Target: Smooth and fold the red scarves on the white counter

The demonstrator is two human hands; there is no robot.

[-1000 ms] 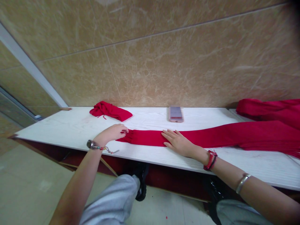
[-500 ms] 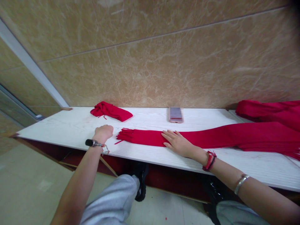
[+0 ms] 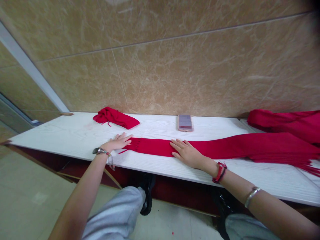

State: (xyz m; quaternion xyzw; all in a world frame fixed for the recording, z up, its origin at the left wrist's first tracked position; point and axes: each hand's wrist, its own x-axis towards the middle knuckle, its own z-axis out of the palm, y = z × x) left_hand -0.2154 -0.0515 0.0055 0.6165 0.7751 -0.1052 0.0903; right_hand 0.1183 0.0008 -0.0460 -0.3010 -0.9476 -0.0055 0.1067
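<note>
A long red scarf with fringed ends lies folded lengthwise along the white tabletop. My left hand is open at its left end, fingers stretched out with the tips on the fringe. Flat on the scarf, a little further right, rests my right hand, open with the fingers spread. Beyond my left hand, towards the wall, sits a smaller crumpled red cloth.
A phone lies near the wall behind the scarf. More red fabric is heaped at the back right. The tiled wall borders the table's far edge. Open shelving is below, near my feet.
My left hand has gone from a closed fist beside the fringe to open, its fingers now reaching right onto the fringe. My right hand stays flat on the scarf. The view has shifted slightly.
</note>
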